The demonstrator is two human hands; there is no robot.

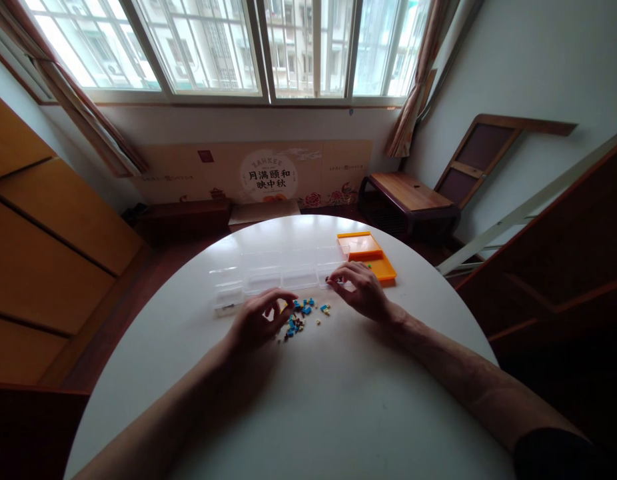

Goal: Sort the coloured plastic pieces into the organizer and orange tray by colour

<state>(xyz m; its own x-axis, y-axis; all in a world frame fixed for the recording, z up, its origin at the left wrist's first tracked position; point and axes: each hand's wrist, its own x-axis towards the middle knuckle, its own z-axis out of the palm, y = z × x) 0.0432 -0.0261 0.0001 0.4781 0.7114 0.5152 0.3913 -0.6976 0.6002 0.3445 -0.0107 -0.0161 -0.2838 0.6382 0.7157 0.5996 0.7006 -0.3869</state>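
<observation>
Blue beads [297, 319] — between both hands

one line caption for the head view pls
Two bare hands, left and right, pick over small coloured pieces beside a clear compartment box on a white table.

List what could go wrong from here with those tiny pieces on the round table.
1. The small coloured pieces lie loose between both hands; a sweep of the left hand could scatter them across the white table.
2. The right hand works at the edge of the clear compartment box; a nudge might shift it.
3. The orange tray sits near the table's far edge and could be pushed off.
</observation>
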